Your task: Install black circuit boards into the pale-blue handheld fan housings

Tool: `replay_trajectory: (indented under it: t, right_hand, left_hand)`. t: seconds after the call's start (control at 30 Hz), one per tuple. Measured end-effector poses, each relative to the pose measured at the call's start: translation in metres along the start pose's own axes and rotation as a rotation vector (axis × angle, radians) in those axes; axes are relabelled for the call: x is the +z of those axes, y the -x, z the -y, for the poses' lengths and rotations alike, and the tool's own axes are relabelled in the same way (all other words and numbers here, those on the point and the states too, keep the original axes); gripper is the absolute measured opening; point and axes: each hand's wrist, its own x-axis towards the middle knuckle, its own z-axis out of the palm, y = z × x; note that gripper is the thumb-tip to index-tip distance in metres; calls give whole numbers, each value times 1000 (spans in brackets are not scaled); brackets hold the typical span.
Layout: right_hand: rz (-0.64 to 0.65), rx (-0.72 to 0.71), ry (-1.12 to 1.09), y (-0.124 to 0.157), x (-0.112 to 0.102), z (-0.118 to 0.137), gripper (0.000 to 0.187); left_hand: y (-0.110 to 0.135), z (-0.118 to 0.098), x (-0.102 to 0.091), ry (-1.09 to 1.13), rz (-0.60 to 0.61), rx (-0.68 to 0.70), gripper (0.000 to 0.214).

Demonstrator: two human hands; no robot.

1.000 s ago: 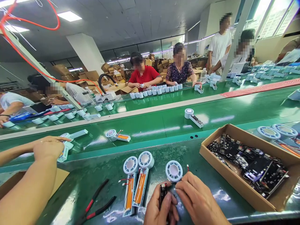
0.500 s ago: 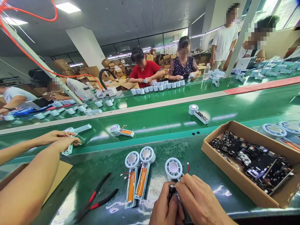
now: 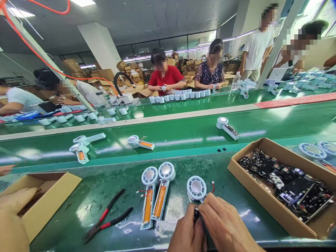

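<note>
"Circuit board (image 3: 196, 212) first: where is it?"

"Between the two hands, by the near edge of the table (image 3: 118, 182). Just a small dark end of it shows."

"And the hands?"

"The left hand (image 3: 186, 231) pinches the board, thumb and fingers closed on it. The right hand (image 3: 224, 222) has its fingers bunched narrow right beside it; whether they grip anything I can't tell, since they hide it."

"What's past them?"

"A pale blue gadget (image 3: 196, 188), round head toward the far edge, handle mostly behind the right hand. A red wire (image 3: 213, 187) sticks up near it."

"To the left?"

"Two more gadgets (image 3: 160, 201) side by side, orange packs in their open handles. Farther left lie pliers (image 3: 101, 222), grips spread, nose toward the near edge."

"And at the ends of the table?"

"On the right, a cardboard box (image 3: 267, 206) heaped with dark boards (image 3: 288, 185). On the left, a second box (image 3: 52, 210), with a co-worker's hand (image 3: 27, 197) at its opening."

"Beyond the far edge?"

"A green belt (image 3: 178, 127) carrying several gadgets, one with a dark board (image 3: 232, 132) along its handle."
</note>
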Motion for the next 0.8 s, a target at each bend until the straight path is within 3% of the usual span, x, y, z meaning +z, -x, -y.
replay_trajectory:
  t: [0.17,0.27,0.37,0.47,0.53,0.7,0.8]
  right_hand:
    - [-19,93,-160,10,-17,-6,31]
    - [-103,374,-312,21,-30,-24,12]
    - [-115,573,-470,20,-30,-35,22]
    - [-106,540,-620,3,-23,-29,10]
    - [-121,468,-650,-8,-20,-20,15]
    - [47,335,-552,-15,-18,-6,15]
    - [42,240,-460,-13,-16,-5,17]
  left_hand:
    - [-5,-8,-8,52,80,-46,19]
    - [-8,-16,-17,122,82,-98,25]
    - [-10,-18,-22,166,113,-130,30]
    - [-13,-13,-24,184,142,-122,36]
    - [-14,-6,-23,213,140,-111,42]
    - [-9,9,-17,407,106,-92,60]
    - [-6,9,-14,525,95,-83,62]
